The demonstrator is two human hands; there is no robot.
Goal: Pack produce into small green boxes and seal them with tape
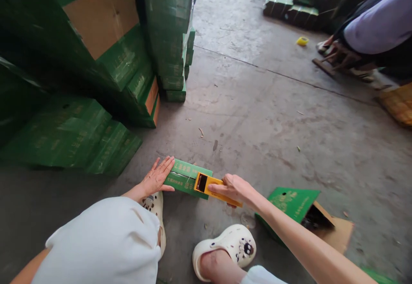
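Observation:
A small green carton (188,172) with pale printing stands on the floor between my feet, a seam running along its top. My left hand (158,174) lies flat at its left end, fingers spread. My right hand (233,187) is wrapped round a long yellow hand tool (222,193) with a dark opening at its front; its exact kind is unclear. The tool's front end is over the right part of the carton's top. Whether it presses on the seam cannot be made out.
Green cartons (109,60) are stacked at the left, with more cartons (61,133) below. An open green carton (292,206) lies by my right forearm. A yellow tape roll (302,41) is on the concrete floor near a seated person (376,26). Other cartons (289,11) stand at the back.

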